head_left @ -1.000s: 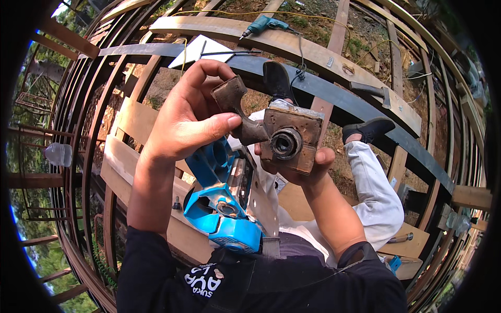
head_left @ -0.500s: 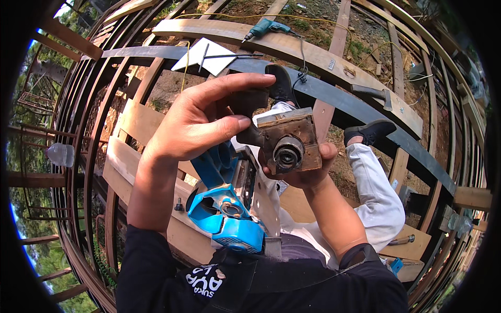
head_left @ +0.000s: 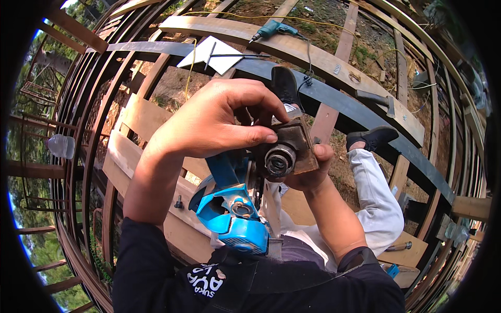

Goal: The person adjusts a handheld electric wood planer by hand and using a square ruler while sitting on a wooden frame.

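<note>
Your right hand (head_left: 313,175) grips the brown block (head_left: 301,145), likely bracing it against your left hand's (head_left: 222,117) pinch at its corner.

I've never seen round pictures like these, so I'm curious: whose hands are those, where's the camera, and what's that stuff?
The left grip and right grip are a person's bare hands. The camera, worn on that person's head, looks down through a wide lens, so straight edges look bent. The right grip holds a grimy brown block with a round collar; the left grip curls at its left side, and what it may hold is hidden. Below the hands is a blue power tool. Farther out, a teal drill and a hammer-like tool lie on a long wooden plank.
</note>
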A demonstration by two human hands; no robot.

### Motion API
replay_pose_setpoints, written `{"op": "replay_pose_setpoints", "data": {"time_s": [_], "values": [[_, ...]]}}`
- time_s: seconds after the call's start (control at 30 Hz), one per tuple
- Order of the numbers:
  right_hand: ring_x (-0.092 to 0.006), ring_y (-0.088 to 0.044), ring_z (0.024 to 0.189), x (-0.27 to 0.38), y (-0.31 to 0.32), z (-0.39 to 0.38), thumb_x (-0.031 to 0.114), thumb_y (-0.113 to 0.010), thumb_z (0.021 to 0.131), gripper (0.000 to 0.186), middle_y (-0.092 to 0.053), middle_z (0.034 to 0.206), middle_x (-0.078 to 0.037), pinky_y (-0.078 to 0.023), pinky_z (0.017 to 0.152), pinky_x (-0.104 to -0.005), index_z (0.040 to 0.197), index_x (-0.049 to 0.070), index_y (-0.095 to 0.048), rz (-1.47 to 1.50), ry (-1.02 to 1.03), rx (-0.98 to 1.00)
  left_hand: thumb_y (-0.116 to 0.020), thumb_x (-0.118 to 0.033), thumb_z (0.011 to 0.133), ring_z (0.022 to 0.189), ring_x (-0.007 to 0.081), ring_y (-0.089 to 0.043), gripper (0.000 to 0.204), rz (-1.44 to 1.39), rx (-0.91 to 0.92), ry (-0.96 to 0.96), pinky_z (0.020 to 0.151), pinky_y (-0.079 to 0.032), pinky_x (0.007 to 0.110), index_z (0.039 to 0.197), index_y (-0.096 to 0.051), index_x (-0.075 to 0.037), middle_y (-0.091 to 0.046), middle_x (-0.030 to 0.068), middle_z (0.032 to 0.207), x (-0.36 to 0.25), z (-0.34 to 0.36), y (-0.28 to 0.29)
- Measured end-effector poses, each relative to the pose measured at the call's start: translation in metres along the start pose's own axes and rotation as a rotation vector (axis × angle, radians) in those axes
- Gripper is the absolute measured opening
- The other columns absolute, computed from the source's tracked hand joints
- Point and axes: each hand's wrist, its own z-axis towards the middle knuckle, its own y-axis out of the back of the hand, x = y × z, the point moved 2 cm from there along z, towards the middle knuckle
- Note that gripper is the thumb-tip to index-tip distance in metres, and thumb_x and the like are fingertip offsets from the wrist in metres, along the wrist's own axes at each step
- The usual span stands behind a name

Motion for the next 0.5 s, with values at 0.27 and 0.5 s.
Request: {"op": "replay_pose_setpoints", "data": {"time_s": [0.27,0.5], "values": [[-0.0141,-0.056,0.074,0.0008,-0.0016,-0.0005,0.055,-0.059,0.069,0.088,-0.059,0.105,-0.011,-0.042,0.055,-0.0236,0.137,0.002,-0.04,0.009,0.005,0.013,-0.078,-0.01,0.073,0.079,0.0147,-0.06,0.021,0.042,-0.056,-0.043,0.069,-0.046,0.028,0.091,-0.07,-0.003,-0.063,0.0042,0.082,-0.0034,-0.0003,-0.0013],[-0.0165,-0.059,0.081,0.001,-0.0044,0.0006,0.054,-0.06,0.068,0.089,-0.058,0.11,-0.011,-0.045,0.061,-0.0257,0.137,0.001,-0.04,0.041,0.01,0.024,-0.073,-0.009,0.079,0.08,0.0105,-0.058,0.024,-0.089,-0.102,0.05,0.069,-0.045,0.024,0.101,-0.068,-0.001,-0.063,0.0028,0.087,0.0043,-0.009,-0.0035]]}}
